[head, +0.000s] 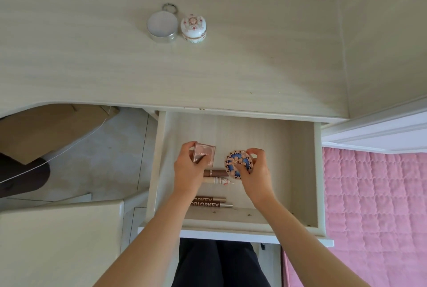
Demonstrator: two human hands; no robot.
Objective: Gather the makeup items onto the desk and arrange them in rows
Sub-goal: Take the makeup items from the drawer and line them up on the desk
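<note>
**Left forearm [152, 236] and right forearm [307, 236] in the drawer, both hands full, desk row straight up the frame**

Low in the frame my arms run up into the open pale wooden drawer [302, 171] at centre. My left hand [188, 166] grips a square pink clear-plastic case [205, 152], with the fingers curled round its left edge and the thumb across its face. My right hand [256, 169] pinches a round compact with a blue and peach patterned lid [238, 163] by the rim, tilted. I cannot tell whether either piece is clear of the drawer floor.

Their place lies directly up the frame, on the pale wood-grain desk top [254, 67]. A round silver tin [161, 26] and a white flowered egg-shaped box [193, 28] stand there side by side, nearly touching, in a line running left to right.

That pair sits almost straight above my left hand. The bare stretch to the right of the egg-shaped box lines up better with my right hand. I judge the compact should go up first to extend the row rightward, and the case after it.

Left in the drawer are a brown tube [216, 173] and a cream tube [218, 180] between my wrists. Two brown tubes lettered COLORKEY [210, 202] lie nearer me. All four lie with their long axes left to right.
</note>
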